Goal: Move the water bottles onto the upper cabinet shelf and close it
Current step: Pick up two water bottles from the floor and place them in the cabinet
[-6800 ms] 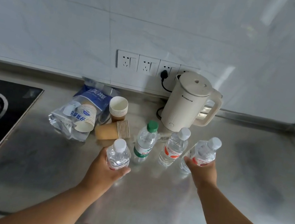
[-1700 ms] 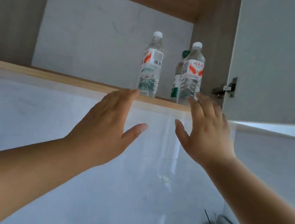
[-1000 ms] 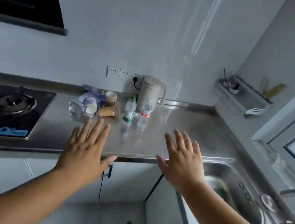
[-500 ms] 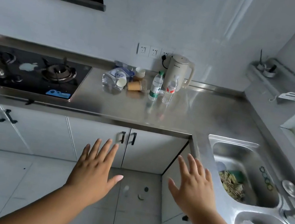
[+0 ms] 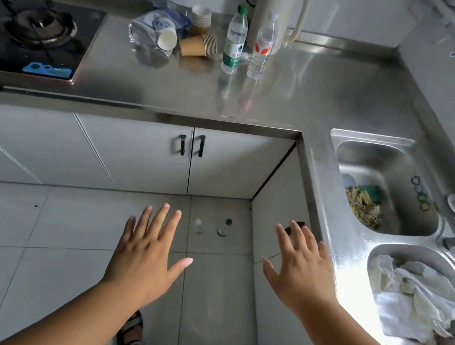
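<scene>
Two clear plastic water bottles stand upright side by side just in front of a cream electric kettle (image 5: 278, 12): a green-capped, green-labelled bottle (image 5: 235, 40) left of a red-labelled bottle (image 5: 263, 48).

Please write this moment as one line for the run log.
phase: between carries | left hand: open, empty | right hand: open, empty | green-cap bottle, white-cap bottle: upright on counter | cabinet: out of view

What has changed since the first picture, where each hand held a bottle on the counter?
Both hands let go: the left hand and right hand are now empty, fingers spread, low over the floor. The two bottles they held have left the counter. The green-capped bottle, the red-labelled bottle and the kettle stayed in place.
</scene>
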